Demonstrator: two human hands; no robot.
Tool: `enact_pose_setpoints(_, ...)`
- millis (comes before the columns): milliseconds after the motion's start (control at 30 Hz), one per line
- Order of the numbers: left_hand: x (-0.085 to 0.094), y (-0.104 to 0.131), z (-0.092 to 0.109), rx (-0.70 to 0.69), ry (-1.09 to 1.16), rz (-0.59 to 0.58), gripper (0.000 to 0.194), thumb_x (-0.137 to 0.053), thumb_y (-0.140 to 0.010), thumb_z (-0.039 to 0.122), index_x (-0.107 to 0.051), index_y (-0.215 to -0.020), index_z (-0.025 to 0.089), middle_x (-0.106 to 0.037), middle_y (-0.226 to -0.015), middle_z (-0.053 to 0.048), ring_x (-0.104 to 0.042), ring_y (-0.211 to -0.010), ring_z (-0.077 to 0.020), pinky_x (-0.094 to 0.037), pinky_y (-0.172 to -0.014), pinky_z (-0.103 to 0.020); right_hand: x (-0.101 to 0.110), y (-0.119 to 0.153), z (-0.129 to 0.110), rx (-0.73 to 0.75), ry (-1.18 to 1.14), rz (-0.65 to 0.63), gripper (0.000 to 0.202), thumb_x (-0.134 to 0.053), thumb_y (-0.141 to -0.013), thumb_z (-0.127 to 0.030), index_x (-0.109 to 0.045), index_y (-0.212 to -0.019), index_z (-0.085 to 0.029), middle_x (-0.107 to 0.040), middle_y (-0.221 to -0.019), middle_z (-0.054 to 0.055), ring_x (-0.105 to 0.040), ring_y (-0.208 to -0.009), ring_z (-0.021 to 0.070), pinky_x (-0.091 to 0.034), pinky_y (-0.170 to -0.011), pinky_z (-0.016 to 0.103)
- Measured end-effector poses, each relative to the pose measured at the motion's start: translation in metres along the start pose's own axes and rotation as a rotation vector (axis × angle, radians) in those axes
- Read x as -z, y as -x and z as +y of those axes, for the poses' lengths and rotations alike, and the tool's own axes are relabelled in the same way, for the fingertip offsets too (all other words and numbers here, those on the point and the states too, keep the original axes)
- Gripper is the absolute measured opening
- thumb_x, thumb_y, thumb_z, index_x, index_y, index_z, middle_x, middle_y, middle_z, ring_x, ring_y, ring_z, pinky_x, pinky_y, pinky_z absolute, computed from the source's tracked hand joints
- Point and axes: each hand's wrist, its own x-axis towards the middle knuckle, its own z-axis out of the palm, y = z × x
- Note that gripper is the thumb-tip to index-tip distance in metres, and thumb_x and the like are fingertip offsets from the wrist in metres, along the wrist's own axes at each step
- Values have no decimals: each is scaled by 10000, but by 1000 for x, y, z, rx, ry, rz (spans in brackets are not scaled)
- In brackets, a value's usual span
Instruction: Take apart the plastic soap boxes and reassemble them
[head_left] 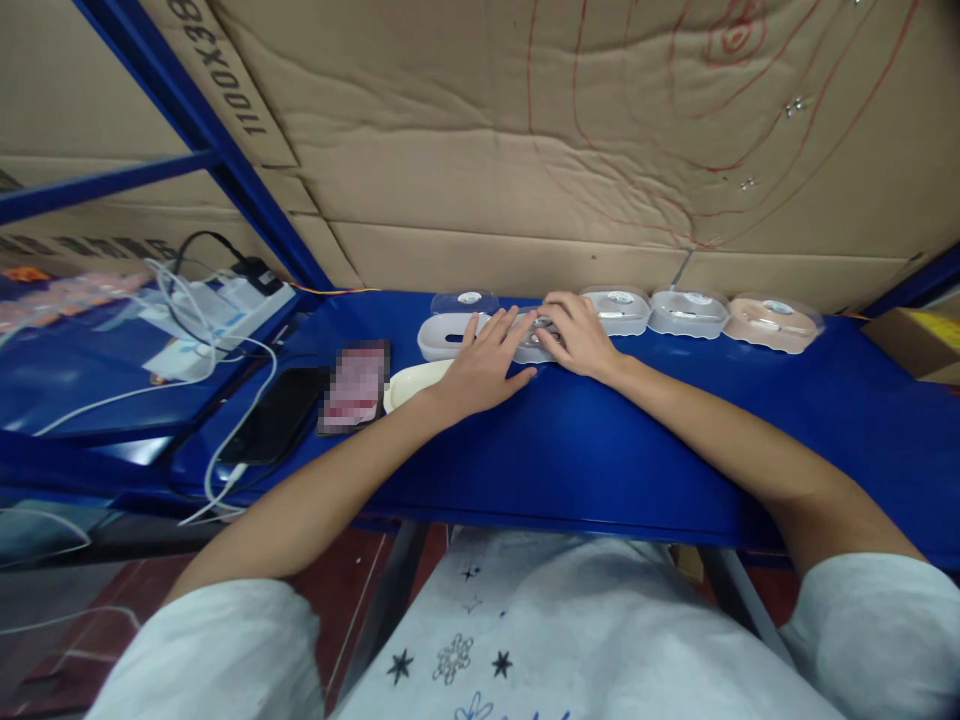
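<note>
Close together at the back of the blue table, both my hands lie over a grey oval plastic box with a clear lid (pixel 534 350). My left hand (pixel 484 365) has its fingers stretched out, some above a neighbouring white oval box (pixel 439 340) and some at the grey box's left side. That white box has its clear lid (pixel 465 302) tipped back behind it. My right hand (pixel 581 335) spreads slightly bent fingers over the grey box's lid, touching it. Most of the grey box is hidden beneath my fingers. A cream oval dish (pixel 411 383) sits beside my left wrist.
Right of my hands stand a white box (pixel 622 312), a grey box (pixel 688 314) and a pinkish box (pixel 772 325), all clear-lidded. Two phones, one black (pixel 277 415), one blurred out (pixel 354 388), lie left near cables and a power strip (pixel 225 325). Cardboard (pixel 450 190) walls the back.
</note>
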Motion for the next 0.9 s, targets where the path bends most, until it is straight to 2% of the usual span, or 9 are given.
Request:
enact_pose_setpoints(100,1,1,0,1,4,13,836,-632,-1051,433,-236,-1746,191,-253,-1800,-216,-229,-1679,-407,-140,-1349,-655,1,2,5,-3,-4,-77,640,-374,-1097,-666,-632,-1428,-184,-598,-1551,215,-549,-1441,393,-421,-1162,570)
enact_pose_setpoints(200,1,2,-2,-10,8,47,842,-616,-1058,473,-220,-1749,198,-254,-1797,-227,-230,-1678,-411,-143,-1342,-667,5,3,12,50,-34,-164,766,-469,-1014,-797,-616,-1470,-199,-646,-1512,198,-591,-1409,393,-460,-1150,554)
enact_pose_setpoints(267,0,2,-3,-17,12,54,847,-591,-1070,521,-203,-1750,197,-273,-1788,-236,-241,-1674,-413,-138,-1336,-679,7,5,14,100,-61,-160,813,-490,-975,-850,-638,-1448,-206,-670,-1488,186,-608,-1398,388,-466,-1157,550)
enact_pose_setpoints(367,-3,1,-2,-7,27,64,882,-575,-1073,579,-163,-1752,195,-269,-1784,-250,-229,-1677,-417,-169,-1321,-694,8,7,11,122,-124,-71,788,-467,-995,-837,-642,-1439,-210,-691,-1464,172,-619,-1398,360,-466,-1185,529)
enact_pose_setpoints(567,-2,1,2,-7,82,235,971,-580,-1047,655,-114,-1743,165,-25,-1819,-277,-99,-1702,-422,-257,-1312,-622,4,4,11,-17,-165,141,756,-475,-998,-814,-574,-1503,-261,-623,-1481,160,-547,-1447,388,-422,-1227,616)
enact_pose_setpoints(633,-1,1,1,-35,71,213,922,-582,-1054,613,-156,-1736,162,-129,-1810,-265,-158,-1692,-413,-239,-1323,-618,3,1,15,-91,-147,234,752,-488,-1003,-798,-557,-1513,-249,-591,-1498,174,-517,-1474,398,-398,-1245,639)
enact_pose_setpoints(733,3,3,-2,-183,34,35,622,-538,-1088,439,-414,-1635,170,-458,-1682,-221,-406,-1588,-385,-230,-1321,-627,2,-1,21,-168,-109,316,767,-511,-1000,-801,-557,-1504,-224,-561,-1524,194,-500,-1503,391,-394,-1261,639)
enact_pose_setpoints(800,6,3,-4,-350,49,-75,418,-525,-1072,323,-604,-1457,181,-638,-1507,-173,-583,-1427,-332,-332,-1280,-562,2,-1,25,-186,-85,328,768,-518,-997,-808,-568,-1495,-226,-564,-1525,193,-510,-1502,383,-405,-1258,639)
enact_pose_setpoints(900,10,5,3,-518,108,-92,223,-607,-966,240,-713,-1159,201,-740,-1237,-107,-697,-1170,-280,-494,-1094,-438,2,0,30,-162,-47,288,750,-526,-1003,-794,-586,-1491,-228,-576,-1531,189,-531,-1487,381,-420,-1247,626)
